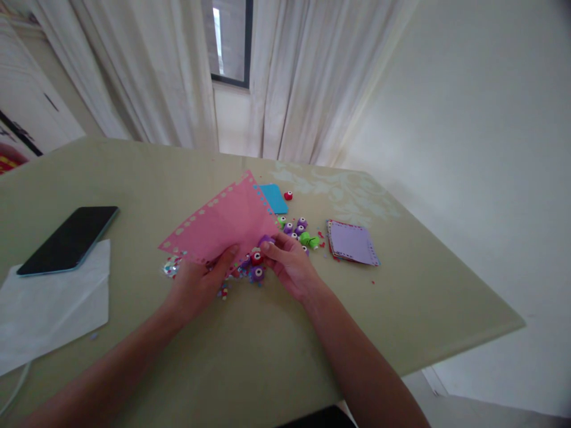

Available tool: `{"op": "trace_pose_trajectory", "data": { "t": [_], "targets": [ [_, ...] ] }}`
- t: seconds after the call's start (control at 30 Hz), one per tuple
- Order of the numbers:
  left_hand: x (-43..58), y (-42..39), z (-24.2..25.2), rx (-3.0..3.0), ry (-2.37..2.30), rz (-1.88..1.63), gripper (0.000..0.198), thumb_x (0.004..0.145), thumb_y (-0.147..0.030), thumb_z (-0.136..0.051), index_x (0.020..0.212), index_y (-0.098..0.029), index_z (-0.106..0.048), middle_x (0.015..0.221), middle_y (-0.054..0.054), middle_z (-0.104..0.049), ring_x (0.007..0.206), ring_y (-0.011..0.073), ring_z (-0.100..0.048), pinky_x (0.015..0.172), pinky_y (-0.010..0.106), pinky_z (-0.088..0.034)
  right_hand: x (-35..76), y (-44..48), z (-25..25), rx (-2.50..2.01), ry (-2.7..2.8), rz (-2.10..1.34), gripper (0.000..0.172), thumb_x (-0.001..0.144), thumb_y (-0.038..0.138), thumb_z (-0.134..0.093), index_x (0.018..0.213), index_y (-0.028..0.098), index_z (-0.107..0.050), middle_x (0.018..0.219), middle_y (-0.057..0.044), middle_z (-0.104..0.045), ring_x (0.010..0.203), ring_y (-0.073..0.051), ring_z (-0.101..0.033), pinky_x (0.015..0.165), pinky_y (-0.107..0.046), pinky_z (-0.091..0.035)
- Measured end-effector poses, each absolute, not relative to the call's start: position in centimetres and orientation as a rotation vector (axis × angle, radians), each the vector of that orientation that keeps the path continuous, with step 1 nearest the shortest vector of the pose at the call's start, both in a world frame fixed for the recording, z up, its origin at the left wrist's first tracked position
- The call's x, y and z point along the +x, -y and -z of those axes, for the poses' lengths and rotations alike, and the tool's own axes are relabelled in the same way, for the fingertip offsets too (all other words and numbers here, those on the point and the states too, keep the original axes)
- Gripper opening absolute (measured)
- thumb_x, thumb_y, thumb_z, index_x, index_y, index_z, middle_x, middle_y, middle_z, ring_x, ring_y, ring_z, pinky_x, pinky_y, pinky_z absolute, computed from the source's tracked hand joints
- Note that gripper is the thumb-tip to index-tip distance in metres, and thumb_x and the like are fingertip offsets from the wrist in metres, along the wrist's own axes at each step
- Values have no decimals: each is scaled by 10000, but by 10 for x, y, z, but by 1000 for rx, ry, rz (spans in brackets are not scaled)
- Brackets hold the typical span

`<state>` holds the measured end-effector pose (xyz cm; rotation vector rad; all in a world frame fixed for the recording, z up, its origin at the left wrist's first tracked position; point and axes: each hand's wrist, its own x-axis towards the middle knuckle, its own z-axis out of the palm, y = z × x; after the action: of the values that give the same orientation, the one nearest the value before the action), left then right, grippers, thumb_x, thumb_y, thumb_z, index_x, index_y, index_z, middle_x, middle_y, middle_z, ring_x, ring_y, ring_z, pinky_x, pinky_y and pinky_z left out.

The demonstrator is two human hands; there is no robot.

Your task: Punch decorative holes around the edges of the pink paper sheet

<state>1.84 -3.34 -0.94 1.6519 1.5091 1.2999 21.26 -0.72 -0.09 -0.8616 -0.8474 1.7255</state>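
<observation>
My left hand (200,285) pinches the lower edge of a sheet of pink paper (223,220), raised and tilted above the table. Small shapes are punched along the paper's edges. At its lower right corner, my right hand (289,261) is closed around a small purple paper punch (266,240); whether the paper sits in its slot is hidden. Below lie a red punch (257,257) and a purple-blue one-eyed punch (257,273). Beyond my right hand are several purple punches and a green punch (308,239). A clear bag of confetti (171,266) shows partly under the paper.
A stack of punched sheets, lilac on top (353,242), lies to the right. Behind the pink paper are a blue card (273,198) and a red punch (288,195). At left, a phone (69,241) overlaps a white sheet (57,309). A cable (18,386) runs near the left edge.
</observation>
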Motion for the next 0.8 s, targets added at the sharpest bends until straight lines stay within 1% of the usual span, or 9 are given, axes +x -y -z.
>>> {"op": "trace_pose_trajectory", "data": {
  "t": [0.07,0.13,0.27,0.37,0.47,0.6,0.7,0.8],
  "targets": [
    [19,34,7,1651,-1517,-1270,359,925,-560,-629,905,-233,-775,832,41,-794,806,289,-741,783,369,-615,213,7,1,-866,852,-1729,469,567,390,-1041,912,208,-781,833,9,-750,694,-132,-642,672,-266,-509],
    [19,35,5,1663,-1516,-1247,364,935,-556,-615,893,-225,-760,815,39,-789,769,278,-736,748,368,-615,213,8,1,-869,848,-1726,494,550,379,-1049,925,203,-778,842,6,-759,695,-131,-649,687,-267,-522],
    [20,36,3,1693,-1489,-1271,344,954,-531,-612,961,-216,-749,903,47,-806,821,276,-749,767,378,-619,212,8,0,-880,830,-1730,541,545,387,-1056,973,210,-777,880,5,-769,697,-125,-654,659,-250,-513],
    [21,36,5,1686,-1469,-1264,348,966,-533,-599,967,-215,-740,891,51,-800,812,280,-751,743,383,-619,211,9,-2,-867,833,-1722,508,553,398,-1055,939,218,-777,843,23,-748,672,-110,-623,629,-232,-485],
    [22,35,7,1684,-1461,-1267,354,973,-531,-591,975,-209,-737,906,57,-801,833,283,-751,763,393,-622,211,9,-2,-873,844,-1717,448,570,427,-1045,836,201,-765,761,35,-704,623,-89,-566,593,-220,-444],
    [22,36,7,1711,-1467,-1301,349,967,-508,-598,1035,-204,-757,996,65,-819,937,293,-760,877,418,-617,211,9,-2,-909,865,-1709,464,562,468,-1041,810,191,-763,721,41,-674,599,-78,-532,572,-212,-415],
    [23,36,5,1691,-1456,-1290,365,973,-514,-590,1063,-205,-763,1021,68,-825,944,292,-765,867,412,-624,211,10,-3,-922,875,-1714,475,562,488,-1036,819,191,-768,732,34,-683,612,-87,-539,582,-219,-428],
    [23,36,5,1676,-1449,-1277,371,977,-522,-592,1051,-203,-766,1009,71,-824,927,290,-766,848,406,-628,211,10,-4,-929,881,-1710,488,551,501,-1037,818,193,-768,743,31,-685,623,-90,-542,596,-223,-438]
  ]
}}
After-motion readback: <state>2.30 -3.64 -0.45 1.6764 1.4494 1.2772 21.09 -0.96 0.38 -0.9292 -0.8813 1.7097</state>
